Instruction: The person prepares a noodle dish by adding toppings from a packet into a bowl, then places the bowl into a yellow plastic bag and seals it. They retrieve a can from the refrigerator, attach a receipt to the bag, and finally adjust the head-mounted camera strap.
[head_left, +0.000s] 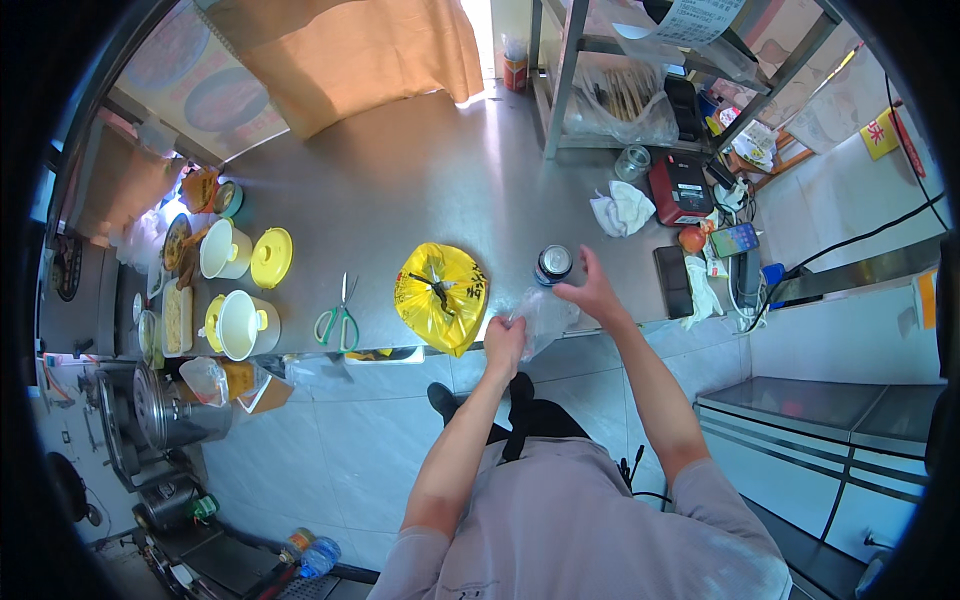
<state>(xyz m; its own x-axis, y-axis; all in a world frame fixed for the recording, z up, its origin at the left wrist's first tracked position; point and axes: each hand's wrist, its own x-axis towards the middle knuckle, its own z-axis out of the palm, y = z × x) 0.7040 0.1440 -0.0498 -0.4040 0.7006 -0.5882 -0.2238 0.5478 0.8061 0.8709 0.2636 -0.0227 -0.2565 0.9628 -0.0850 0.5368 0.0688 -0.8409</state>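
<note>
My left hand (505, 343) grips a thin clear plastic bag (544, 315) at the front edge of the steel counter (352, 202). Just beyond the bag stands an upright drinks can (554, 264) with a silver top and dark sides. My right hand (592, 291) is close to the can's right side, thumb and fingers apart. Whether its thumb touches the can or bag is hard to tell. Left of my left hand sits a knotted yellow plastic bag (442, 300) with black printing; its contents are hidden. Scissors (339, 319) with green-and-white handles lie farther left.
White tubs (251, 328) with yellow lids (271, 257) stand at the left. Toward the right are a white cloth (622, 209), a glass jar (632, 163), a red-and-black device (681, 189), a dark phone-like case (673, 282) and cables. A metal rack (562, 90) rises behind.
</note>
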